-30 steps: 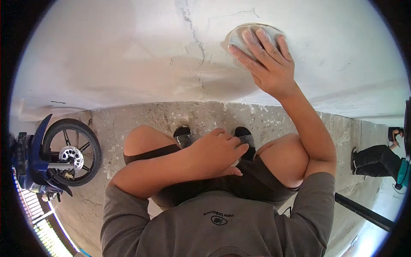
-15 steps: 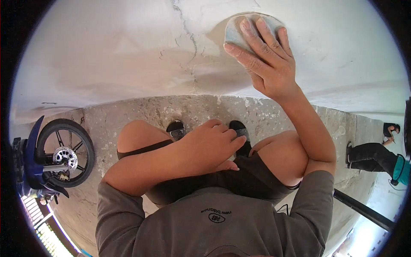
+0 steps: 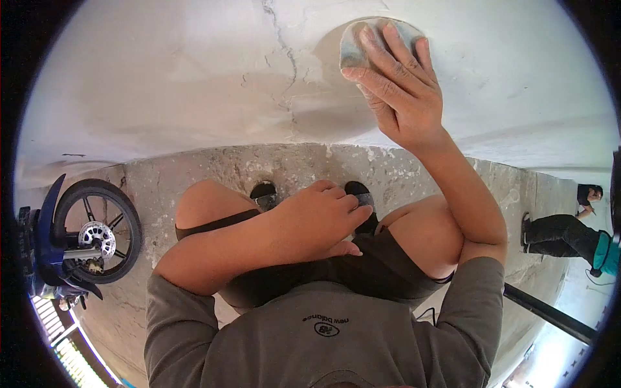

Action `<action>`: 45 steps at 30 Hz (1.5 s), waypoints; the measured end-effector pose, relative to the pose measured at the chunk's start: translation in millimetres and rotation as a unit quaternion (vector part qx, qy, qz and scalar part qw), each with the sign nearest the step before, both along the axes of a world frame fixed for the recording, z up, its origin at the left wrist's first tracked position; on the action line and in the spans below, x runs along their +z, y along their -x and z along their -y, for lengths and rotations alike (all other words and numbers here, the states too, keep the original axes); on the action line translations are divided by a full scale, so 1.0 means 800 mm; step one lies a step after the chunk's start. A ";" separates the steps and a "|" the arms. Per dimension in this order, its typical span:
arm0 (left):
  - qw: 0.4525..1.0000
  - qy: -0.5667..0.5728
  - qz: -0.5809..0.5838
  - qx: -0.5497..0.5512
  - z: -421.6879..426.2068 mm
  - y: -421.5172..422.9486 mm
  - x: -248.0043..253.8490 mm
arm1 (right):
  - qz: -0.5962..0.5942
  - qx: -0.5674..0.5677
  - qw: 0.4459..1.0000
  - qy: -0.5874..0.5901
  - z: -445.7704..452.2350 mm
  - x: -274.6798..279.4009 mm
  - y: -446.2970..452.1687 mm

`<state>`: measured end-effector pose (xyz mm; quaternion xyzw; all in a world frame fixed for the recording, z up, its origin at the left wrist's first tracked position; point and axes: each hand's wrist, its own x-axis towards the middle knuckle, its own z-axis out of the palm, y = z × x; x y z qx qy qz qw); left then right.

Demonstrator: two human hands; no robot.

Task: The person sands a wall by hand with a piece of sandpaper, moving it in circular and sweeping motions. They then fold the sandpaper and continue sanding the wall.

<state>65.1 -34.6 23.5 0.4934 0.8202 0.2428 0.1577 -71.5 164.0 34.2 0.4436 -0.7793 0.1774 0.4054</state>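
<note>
Forearm raised, the right hand (image 3: pixel 404 90) spreads its fingers over a pale round pad (image 3: pixel 352 46) on the wall (image 3: pixel 194 71), above its lower edge. The left hand (image 3: pixel 323 216) bends loosely between the knees (image 3: pixel 206 205); I can't see its grasp.

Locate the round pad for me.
In the head view, the round pad is against the wall, under the right hand, right of the long crack.

Wall (image 3: pixel 194 84) smooth w/ rough crack (image 3: pixel 283 44); floor (image 3: pixel 158 187) rough concr.; brake disc (image 3: pixel 98 230) shiny metal; shirt (image 3: pixel 272 349) matt cloth.
</note>
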 end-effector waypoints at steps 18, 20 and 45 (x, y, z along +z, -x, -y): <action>1.000 0.008 -0.003 0.001 0.000 0.002 -0.002 | 0.014 0.009 1.000 0.010 -0.003 0.005 0.002; 1.000 0.009 -0.004 -0.001 0.000 0.002 -0.005 | -0.002 0.008 1.000 0.004 -0.005 0.005 0.004; 0.996 -0.058 -0.059 0.025 0.000 -0.001 -0.012 | 0.023 0.040 0.999 0.028 -0.003 0.016 -0.007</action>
